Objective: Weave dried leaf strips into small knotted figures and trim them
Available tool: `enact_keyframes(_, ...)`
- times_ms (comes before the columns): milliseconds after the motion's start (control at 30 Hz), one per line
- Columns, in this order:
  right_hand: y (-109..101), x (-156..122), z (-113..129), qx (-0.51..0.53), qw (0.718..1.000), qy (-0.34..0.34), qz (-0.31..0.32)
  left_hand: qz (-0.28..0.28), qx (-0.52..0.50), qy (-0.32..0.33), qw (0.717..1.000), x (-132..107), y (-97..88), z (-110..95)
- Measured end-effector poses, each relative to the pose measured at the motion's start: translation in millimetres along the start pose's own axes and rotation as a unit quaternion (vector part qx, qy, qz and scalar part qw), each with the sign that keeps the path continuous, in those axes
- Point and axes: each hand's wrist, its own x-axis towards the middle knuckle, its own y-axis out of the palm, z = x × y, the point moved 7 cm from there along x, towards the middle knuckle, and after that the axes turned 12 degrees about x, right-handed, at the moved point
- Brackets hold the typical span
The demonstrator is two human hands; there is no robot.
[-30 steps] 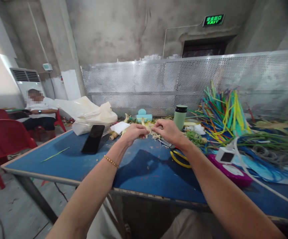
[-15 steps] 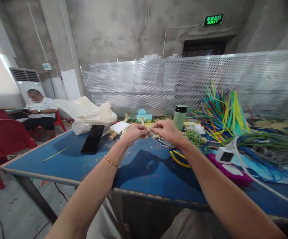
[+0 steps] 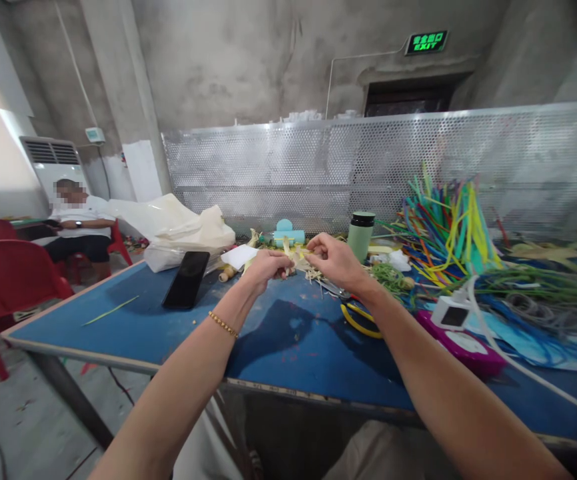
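Note:
Over the back middle of the table, my left hand (image 3: pixel 267 268) is closed, its fingertips pinching a small pale-yellow piece made of flat strips (image 3: pixel 293 256). One strip end stands up from that piece. My right hand (image 3: pixel 336 261) is just to the right with curled fingers, thumb and forefinger pinched beside the piece. Whatever sits between those fingertips is too small to make out. Below the right wrist lie yellow-handled scissors (image 3: pixel 361 320), partly covered by the forearm.
A black phone (image 3: pixel 186 280) and white plastic bag (image 3: pixel 183 230) are left; a green bottle (image 3: pixel 361 235) stands behind my right hand. Coloured strips (image 3: pixel 451 227), a purple box (image 3: pixel 463 347) and a white cable (image 3: pixel 523 363) crowd the right. A seated person (image 3: pixel 83 223) is far left.
My right hand has shifted slightly right, its fingertips drawing apart from my left hand's. More of the pale piece shows between them. My left hand keeps its hold.

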Motion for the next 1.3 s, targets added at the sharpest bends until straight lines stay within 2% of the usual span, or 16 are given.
enact_keyframes(167,1,-2,0,0.178,0.979,0.069,0.072,0.009,0.011,0.000,1.000,2,-0.8,3)
enact_keyframes(267,2,-4,-2,0.254,0.958,0.105,0.082,0.014,0.010,-0.001,1.000,3,-0.4,5)
enact_keyframes(433,5,-5,-5,0.329,0.933,0.109,0.094,0.027,-0.002,-0.002,1.000,3,0.9,4)
enact_keyframes(533,6,-4,-6,0.322,0.937,0.103,0.091,0.040,-0.010,0.004,0.999,3,2.5,3)
enact_keyframes(700,3,-3,-5,0.272,0.958,0.080,0.034,0.052,-0.020,0.023,0.998,2,4.9,2)
enact_keyframes(900,14,-7,2,0.234,0.969,0.069,0.047,0.041,-0.010,0.019,0.999,-1,6.1,-1)
enact_keyframes(1033,13,-5,-3,0.183,0.981,0.063,0.002,0.051,-0.006,0.040,0.998,-2,8.2,-4)
enact_keyframes(1167,6,-1,-7,0.085,0.995,0.043,-0.041,0.075,0.004,0.070,0.995,-1,10.9,-7)
enact_keyframes(1300,6,0,-10,0.057,0.996,0.062,-0.028,0.074,0.010,0.078,0.994,-3,10.8,-8)
